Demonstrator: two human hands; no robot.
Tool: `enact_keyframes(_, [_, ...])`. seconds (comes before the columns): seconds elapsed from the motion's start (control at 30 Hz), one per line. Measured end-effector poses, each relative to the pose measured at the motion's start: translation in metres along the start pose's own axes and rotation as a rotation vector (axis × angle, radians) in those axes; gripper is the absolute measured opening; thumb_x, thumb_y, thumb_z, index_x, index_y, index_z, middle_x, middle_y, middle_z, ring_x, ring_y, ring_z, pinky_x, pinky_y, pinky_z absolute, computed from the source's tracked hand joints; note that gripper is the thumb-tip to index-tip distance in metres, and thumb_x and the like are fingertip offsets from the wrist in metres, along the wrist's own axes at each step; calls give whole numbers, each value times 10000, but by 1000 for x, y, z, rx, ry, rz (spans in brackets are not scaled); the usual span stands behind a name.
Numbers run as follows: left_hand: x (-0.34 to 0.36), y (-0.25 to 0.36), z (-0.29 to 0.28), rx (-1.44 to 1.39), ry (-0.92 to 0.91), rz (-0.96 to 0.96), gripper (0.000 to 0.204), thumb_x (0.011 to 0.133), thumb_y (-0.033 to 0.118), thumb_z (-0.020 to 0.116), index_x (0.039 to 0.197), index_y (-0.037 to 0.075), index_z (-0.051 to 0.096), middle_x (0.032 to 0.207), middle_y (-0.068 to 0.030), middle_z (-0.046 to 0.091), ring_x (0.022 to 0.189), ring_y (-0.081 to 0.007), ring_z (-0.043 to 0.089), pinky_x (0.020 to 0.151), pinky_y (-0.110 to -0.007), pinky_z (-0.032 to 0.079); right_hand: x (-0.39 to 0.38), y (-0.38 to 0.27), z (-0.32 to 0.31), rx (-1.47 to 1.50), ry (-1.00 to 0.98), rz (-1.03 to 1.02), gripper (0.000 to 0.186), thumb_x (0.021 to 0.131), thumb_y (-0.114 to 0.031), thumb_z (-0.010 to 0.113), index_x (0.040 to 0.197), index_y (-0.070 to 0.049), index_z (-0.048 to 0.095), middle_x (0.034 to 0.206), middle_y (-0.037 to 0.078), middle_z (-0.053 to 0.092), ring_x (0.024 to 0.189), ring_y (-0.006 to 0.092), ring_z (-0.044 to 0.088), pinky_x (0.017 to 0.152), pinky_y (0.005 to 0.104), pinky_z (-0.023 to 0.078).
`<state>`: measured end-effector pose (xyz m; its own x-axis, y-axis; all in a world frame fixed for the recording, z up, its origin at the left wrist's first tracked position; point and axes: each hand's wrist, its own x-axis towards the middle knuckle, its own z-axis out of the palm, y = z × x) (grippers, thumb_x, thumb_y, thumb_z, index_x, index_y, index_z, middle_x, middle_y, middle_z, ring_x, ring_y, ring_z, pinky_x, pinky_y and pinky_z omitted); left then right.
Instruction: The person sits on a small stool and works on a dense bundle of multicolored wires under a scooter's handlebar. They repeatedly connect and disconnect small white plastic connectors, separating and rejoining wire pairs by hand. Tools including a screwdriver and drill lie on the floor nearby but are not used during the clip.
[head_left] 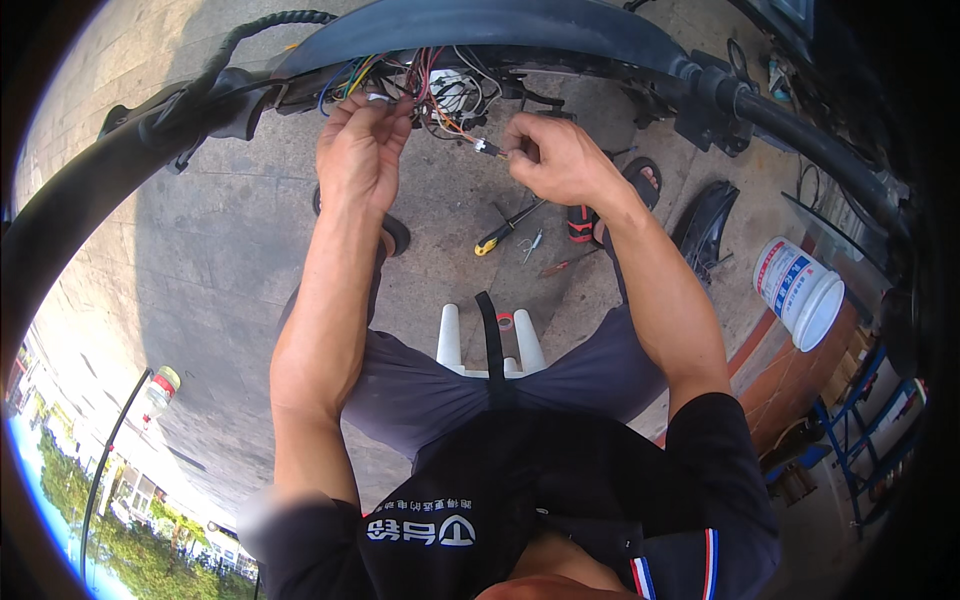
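Observation:
A bundle of colored wires hangs from under the dark curved cover of a two-wheeler's handlebar. At the bundle's left side my left hand is closed, pinching a small white connector between thumb and fingers. My right hand, to the right of the bundle, is closed with curled fingers on a wire connector, white at one end and dark at the other. Orange wires run from this connector up to the bundle. A white block shows among the wires, partly covered.
Below my hands, a yellow-and-black screwdriver lies on the pavement. A white stool stands between my legs, with a red tape roll there. At right are a black plastic part and a white bucket. Handlebar grips extend both ways.

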<state>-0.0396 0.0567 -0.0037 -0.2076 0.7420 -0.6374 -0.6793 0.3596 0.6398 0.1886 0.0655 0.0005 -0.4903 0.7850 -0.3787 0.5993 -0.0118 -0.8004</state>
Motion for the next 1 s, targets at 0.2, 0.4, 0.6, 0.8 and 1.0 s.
enact_keyframes(0.2, [0, 0, 0, 3, -15, 19, 109, 868, -31, 523, 933, 51, 489, 894, -99, 603, 871, -250, 665, 660, -282, 536, 0, 0, 1, 1, -14, 9, 185, 719, -135, 568, 851, -8, 591, 767, 148, 639, 742, 321, 626, 679, 385, 487])
enact_keyframes(0.4, [0, -1, -1, 18, -25, 27, 105, 872, -25, 527, 942, 46, 492, 871, -107, 624, 819, -216, 673, 601, -262, 527, 0, 2, 2, 1, -3, 6, 190, 722, -133, 570, 862, -8, 595, 764, 147, 639, 736, 319, 626, 675, 384, 487])
enact_keyframes(0.6, [-1, 0, -1, 9, -37, 21, 88, 882, -23, 544, 935, 46, 533, 896, -78, 598, 885, -239, 651, 641, -260, 504, 0, 5, 5, 15, 31, -41, 162, 745, -125, 571, 843, 4, 566, 692, 98, 589, 621, 190, 566, 602, 332, 460])
enact_keyframes(0.8, [-2, -1, 0, 16, -36, 15, 89, 877, -27, 546, 934, 39, 529, 887, -66, 580, 853, -227, 646, 638, -262, 494, 0, 6, 5, 13, 31, -21, 181, 736, -133, 569, 859, -2, 583, 741, 130, 619, 696, 271, 606, 649, 366, 478])
enact_keyframes(1.0, [0, -3, 0, 11, -49, 14, 96, 875, -28, 542, 946, 35, 533, 890, -57, 575, 831, -220, 632, 632, -263, 474, 0, 9, 7, 23, 51, -48, 153, 748, -110, 568, 851, 2, 562, 707, 86, 593, 630, 176, 565, 603, 319, 462])
